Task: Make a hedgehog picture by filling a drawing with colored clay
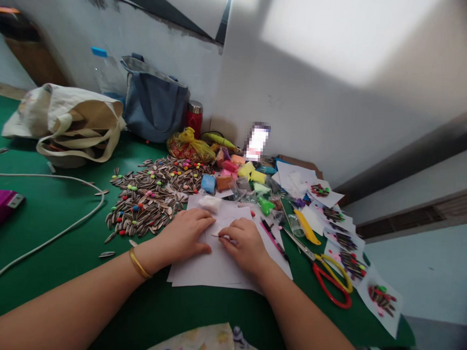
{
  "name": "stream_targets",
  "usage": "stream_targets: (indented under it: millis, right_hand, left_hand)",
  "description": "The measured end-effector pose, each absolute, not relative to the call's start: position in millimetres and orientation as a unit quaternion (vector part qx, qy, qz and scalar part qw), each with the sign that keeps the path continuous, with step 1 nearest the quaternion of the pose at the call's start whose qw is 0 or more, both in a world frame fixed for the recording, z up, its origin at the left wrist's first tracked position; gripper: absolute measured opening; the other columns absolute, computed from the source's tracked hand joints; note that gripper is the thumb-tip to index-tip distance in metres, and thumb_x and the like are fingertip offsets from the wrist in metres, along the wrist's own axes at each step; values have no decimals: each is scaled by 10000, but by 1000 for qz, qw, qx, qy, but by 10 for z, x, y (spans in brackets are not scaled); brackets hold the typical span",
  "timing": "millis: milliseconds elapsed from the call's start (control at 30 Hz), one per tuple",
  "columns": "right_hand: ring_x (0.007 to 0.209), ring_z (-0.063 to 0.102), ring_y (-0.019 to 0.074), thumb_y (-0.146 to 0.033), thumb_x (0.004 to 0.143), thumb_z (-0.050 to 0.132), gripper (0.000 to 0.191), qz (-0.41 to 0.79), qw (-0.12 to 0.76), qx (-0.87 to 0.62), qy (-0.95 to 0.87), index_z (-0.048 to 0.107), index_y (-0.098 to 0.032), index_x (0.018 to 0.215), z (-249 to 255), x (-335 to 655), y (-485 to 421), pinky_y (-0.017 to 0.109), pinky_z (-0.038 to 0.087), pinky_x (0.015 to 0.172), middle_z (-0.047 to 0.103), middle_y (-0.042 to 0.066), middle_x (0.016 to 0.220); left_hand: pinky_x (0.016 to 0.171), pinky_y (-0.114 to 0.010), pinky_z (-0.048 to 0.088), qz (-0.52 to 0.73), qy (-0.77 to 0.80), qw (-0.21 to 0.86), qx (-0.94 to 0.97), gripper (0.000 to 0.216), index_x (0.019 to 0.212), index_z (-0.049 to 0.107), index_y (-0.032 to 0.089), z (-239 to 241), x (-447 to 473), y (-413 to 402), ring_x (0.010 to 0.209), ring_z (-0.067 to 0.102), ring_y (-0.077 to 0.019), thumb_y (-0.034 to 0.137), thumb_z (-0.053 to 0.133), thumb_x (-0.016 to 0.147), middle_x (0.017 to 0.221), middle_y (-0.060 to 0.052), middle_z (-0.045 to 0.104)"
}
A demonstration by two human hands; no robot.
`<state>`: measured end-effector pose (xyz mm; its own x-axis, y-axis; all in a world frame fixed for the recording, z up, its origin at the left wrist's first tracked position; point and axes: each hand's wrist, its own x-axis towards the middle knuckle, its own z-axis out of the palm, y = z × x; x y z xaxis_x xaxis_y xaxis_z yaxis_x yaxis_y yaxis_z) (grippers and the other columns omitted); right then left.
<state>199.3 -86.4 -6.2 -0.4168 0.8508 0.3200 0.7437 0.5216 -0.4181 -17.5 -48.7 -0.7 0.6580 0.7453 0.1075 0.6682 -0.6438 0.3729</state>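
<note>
My left hand [186, 235] lies on a stack of white paper [214, 267] on the green table [61, 224], fingers curled and pressed to the sheet; a gold bangle [139, 264] circles its wrist. My right hand [246, 242] rests on the same paper with thumb and fingers pinched around a small pale thing at its tips, perhaps a seed. A lump of white clay [210, 202] sits on the paper just beyond my left hand.
A pile of striped sunflower seeds with coloured beads [151, 197] spreads left of the paper. Coloured clay blocks [237, 175], red and yellow scissors [330, 274], a yellow knife [305, 227] and seed-picture cards [346, 242] lie right. Bags [77, 124], a red flask [195, 116] and a white cable [61, 229] lie around.
</note>
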Motion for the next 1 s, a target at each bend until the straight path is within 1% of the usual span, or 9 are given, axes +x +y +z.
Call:
stream_targets:
  millis: [67, 133, 333, 600, 1000]
  right_hand:
    - [850, 582, 190, -157, 843, 709, 92, 118, 285, -513, -801, 744, -220, 900, -71, 2022, -822, 320, 399, 797, 680, 28, 821]
    - [860, 590, 198, -138, 831, 716, 122, 128, 291, -529, -787, 751, -223, 912, -93, 2036, -784, 322, 415, 803, 681, 25, 808]
    - [885, 608, 199, -128, 838, 696, 167, 139, 279, -521, -795, 762, -233, 950, -168, 2005, -744, 331, 440, 824, 708, 29, 859]
    - [855, 612, 194, -167, 871, 679, 142, 118, 274, -510, -807, 769, -233, 958, -213, 1994, -730, 328, 441, 818, 711, 33, 841]
    - [831, 607, 189, -190, 891, 662, 158, 101, 252, -507, -818, 775, -236, 991, -241, 1996, -719, 322, 440, 798, 713, 35, 841]
  left_hand:
    - [999, -436, 421, 125, 396, 150, 897, 622, 1233, 626, 241, -10, -172, -486, 1191, 553, -312, 417, 840, 675, 1279, -83, 623]
    - [996, -438, 423, 124, 398, 150, 897, 629, 1238, 622, 241, -12, -170, -487, 1195, 550, -313, 415, 841, 674, 1284, -80, 621]
    - [1015, -454, 403, 117, 400, 152, 896, 632, 1250, 615, 230, -5, -165, -491, 1218, 535, -313, 418, 832, 687, 1300, -83, 615]
    - [1007, -444, 405, 115, 401, 151, 896, 621, 1248, 610, 234, -13, -161, -491, 1224, 533, -305, 423, 826, 697, 1312, -84, 610]
    - [1006, -445, 413, 112, 399, 147, 898, 622, 1245, 611, 236, -1, -164, -490, 1214, 541, -306, 419, 831, 693, 1298, -81, 616]
